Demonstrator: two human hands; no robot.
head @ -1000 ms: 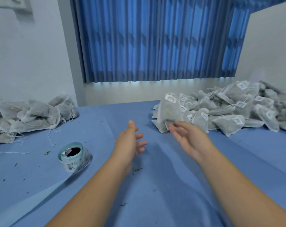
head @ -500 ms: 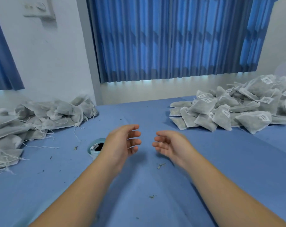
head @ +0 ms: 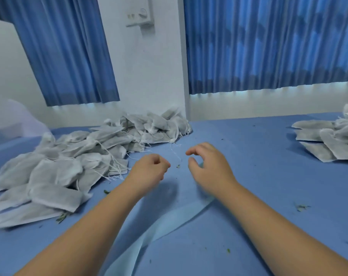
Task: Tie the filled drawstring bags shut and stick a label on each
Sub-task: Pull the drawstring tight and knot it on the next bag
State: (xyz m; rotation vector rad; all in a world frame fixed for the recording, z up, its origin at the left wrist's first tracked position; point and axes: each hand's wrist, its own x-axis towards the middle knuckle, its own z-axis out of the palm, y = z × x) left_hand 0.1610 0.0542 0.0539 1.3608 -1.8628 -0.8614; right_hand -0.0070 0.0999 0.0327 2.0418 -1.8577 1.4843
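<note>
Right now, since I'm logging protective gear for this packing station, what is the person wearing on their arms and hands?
Nothing shows. The left hand and right hand are bare, with no gloves, rings or wristbands visible. Both forearms are uncovered right down to the bottom of the picture, so no sleeve or cuff appears, and no watch or markings can be seen. Anything worn above the elbows is out of view.

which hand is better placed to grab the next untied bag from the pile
Left, probably. The left hand hovers empty right beside the heap of grey fabric drawstring bags with loose white strings, on its own side. The right hand, also empty, would have to cross over.
</note>
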